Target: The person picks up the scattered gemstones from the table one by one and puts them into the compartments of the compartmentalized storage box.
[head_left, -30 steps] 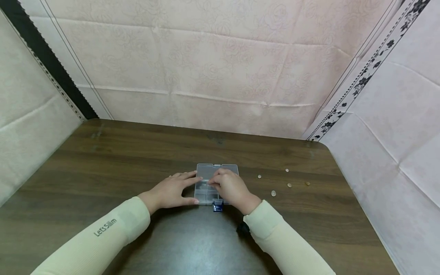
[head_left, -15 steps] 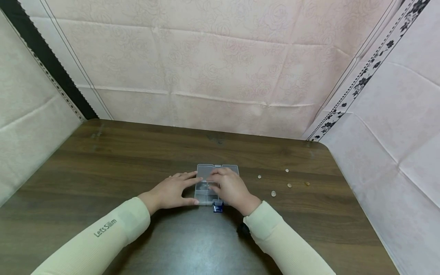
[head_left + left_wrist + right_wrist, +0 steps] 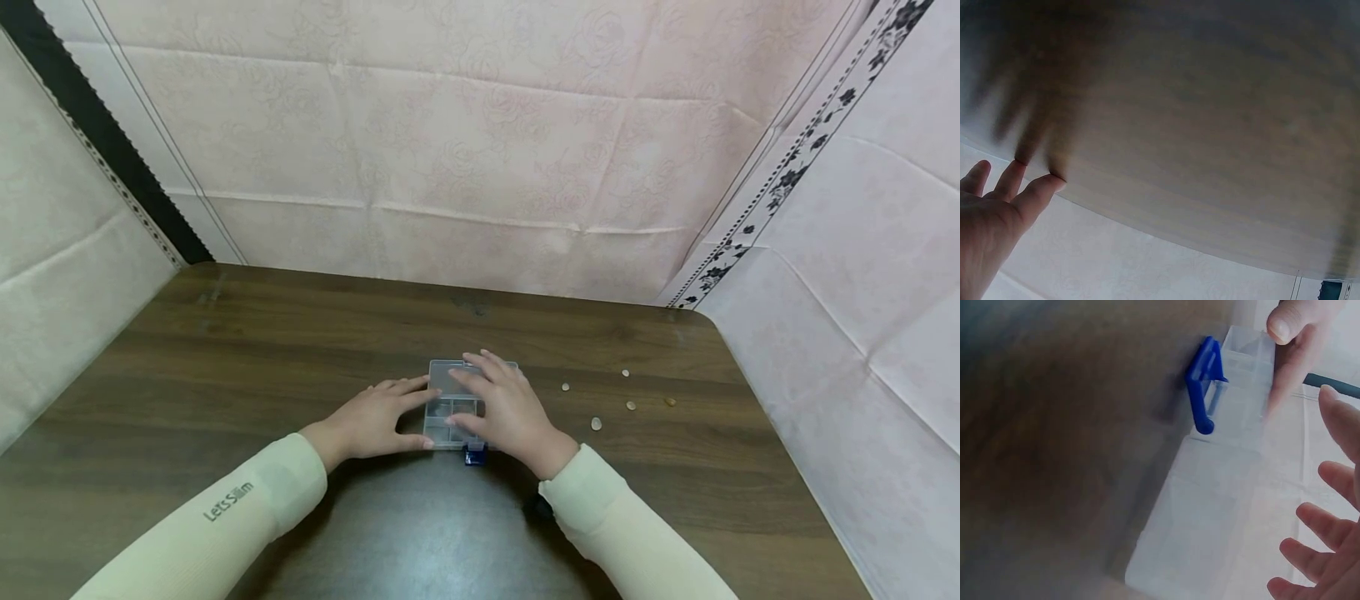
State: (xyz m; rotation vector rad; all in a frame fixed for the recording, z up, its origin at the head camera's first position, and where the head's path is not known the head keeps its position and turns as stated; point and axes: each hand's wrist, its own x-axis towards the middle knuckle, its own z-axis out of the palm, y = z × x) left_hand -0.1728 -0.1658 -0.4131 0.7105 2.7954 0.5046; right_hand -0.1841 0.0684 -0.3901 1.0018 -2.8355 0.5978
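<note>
A clear plastic compartment box (image 3: 447,379) lies on the table in the head view. Its blue latch (image 3: 1200,387) sticks out from the front side in the right wrist view. My left hand (image 3: 378,421) rests at the box's left edge, fingers spread and thumb at the near corner. Over the right half of the box hovers my right hand (image 3: 512,412), its fingers spread with nothing between them; it hides the compartments there. In the left wrist view the left hand (image 3: 997,219) shows extended fingers against the table. Whether anything lies in the compartments is too small to tell.
Several small pale, coin-like discs lie scattered right of the box, among them a larger one (image 3: 596,423) and a yellowish one (image 3: 670,402). The brown wooden table (image 3: 300,325) ends at a patterned cloth backdrop (image 3: 465,167), with cloth on both sides too.
My right hand's fingers were bunched over the box; they have parted and spread, and the hand has lifted slightly. The left hand has stayed at the box's edge.
</note>
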